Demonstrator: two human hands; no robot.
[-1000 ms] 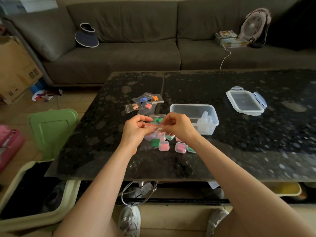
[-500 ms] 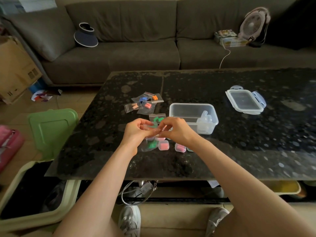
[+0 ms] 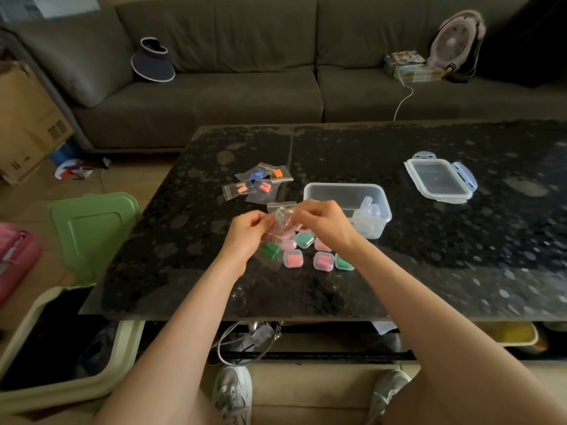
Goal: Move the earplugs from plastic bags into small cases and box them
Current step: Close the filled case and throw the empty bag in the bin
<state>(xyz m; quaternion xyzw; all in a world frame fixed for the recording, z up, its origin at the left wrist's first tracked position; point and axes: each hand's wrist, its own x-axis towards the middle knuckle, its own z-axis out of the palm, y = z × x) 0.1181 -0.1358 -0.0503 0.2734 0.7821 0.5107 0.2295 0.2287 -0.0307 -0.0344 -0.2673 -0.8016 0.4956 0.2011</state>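
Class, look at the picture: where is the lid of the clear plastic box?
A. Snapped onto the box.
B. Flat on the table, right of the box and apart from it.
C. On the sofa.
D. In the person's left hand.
B: the lid with blue clips lies flat on the black table, apart from the open clear box, to its right.

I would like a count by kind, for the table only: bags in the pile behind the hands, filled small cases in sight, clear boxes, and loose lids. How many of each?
Bags in the pile: 4
Filled small cases in sight: 6 (4 pink, 2 green)
Clear box: 1
Loose lid: 1
Total: 12
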